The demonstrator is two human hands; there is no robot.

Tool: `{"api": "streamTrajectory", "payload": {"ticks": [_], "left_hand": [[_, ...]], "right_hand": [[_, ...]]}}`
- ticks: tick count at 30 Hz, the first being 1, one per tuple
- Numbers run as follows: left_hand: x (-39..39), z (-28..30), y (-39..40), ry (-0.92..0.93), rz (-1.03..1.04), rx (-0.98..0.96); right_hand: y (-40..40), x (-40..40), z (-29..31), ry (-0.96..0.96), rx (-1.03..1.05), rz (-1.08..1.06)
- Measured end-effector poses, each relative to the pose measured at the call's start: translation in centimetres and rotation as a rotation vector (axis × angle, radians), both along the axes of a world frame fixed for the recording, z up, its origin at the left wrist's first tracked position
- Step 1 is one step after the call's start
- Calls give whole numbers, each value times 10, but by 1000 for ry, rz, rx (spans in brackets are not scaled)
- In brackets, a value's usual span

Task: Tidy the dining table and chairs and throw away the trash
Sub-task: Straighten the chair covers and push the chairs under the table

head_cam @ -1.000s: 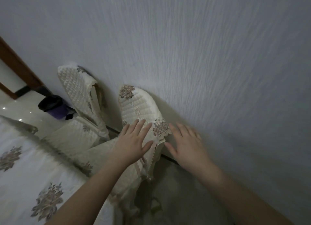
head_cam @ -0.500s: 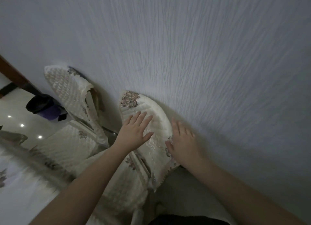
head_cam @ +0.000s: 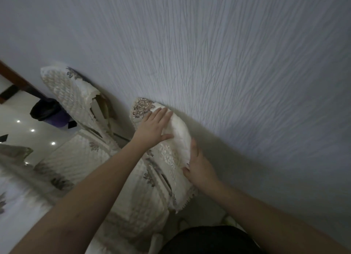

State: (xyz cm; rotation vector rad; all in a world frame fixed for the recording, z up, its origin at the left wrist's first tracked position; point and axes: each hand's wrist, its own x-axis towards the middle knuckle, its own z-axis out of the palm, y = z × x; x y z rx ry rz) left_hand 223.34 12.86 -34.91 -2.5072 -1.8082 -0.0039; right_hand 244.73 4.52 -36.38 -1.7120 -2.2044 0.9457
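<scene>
Pressed L hand (head_cam: 153, 128) flat on chair cover (head_cam: 178, 139), R hand (head_cam: 199, 166) fingers hidden behind edge, grip unclear; cover prob. could've bunched w/ uneven pull.

Nearer chair back (head_cam: 176, 139) tight against wall (head_cam: 228, 63); narrow gap to second chair (head_cam: 72, 94) alongside.

I see a pale textured wall (head_cam: 228, 63), a brown wooden door frame (head_cam: 17, 80) at left, and 4 light spots on the glossy floor (head_cam: 22, 136).
</scene>
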Motion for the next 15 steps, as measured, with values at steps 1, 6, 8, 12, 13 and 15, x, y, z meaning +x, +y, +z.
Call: {"api": "streamTrajectory", "payload": {"ticks": [1,6,8,12,13,15], "left_hand": [[-1,0,5,2,-8,1],[-9,3,28,-11,-42,-26],[-10,6,40,-6,-62,-42],[-10,9,63,7,-94,-93],[-12,10,67,11,-87,-110],[-23,10,67,22,-81,-120]], "right_hand": [[2,1,-2,21,-12,4],[10,7,-9,81,-48,32],[14,8,-8,97,-57,39],[30,11,-7,188,-98,45],[35,10,-6,203,-109,55],[41,6,-6,221,-120,92]]}}
